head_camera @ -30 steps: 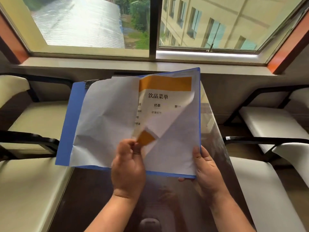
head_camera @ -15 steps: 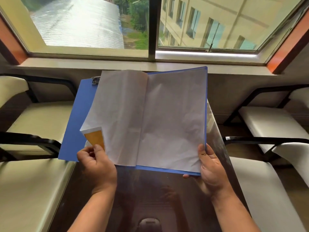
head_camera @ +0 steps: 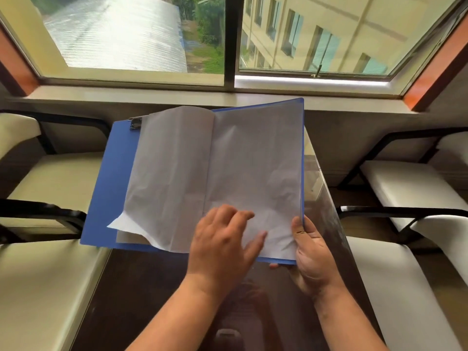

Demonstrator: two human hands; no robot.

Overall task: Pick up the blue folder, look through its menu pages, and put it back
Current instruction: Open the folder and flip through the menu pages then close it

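Cream chairs (head_camera: 45,188) flank a dark glass table (head_camera: 141,287) below the window (head_camera: 228,39). At frame centre, the open blue folder (head_camera: 106,188) is pinched by the right hand (head_camera: 312,252); the left hand (head_camera: 222,244), fingers spread, rests on its blank pages (head_camera: 253,168).

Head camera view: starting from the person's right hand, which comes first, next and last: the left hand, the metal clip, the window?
1. left hand, just beside it on the page.
2. metal clip, folder's far-left corner.
3. window, beyond the table.
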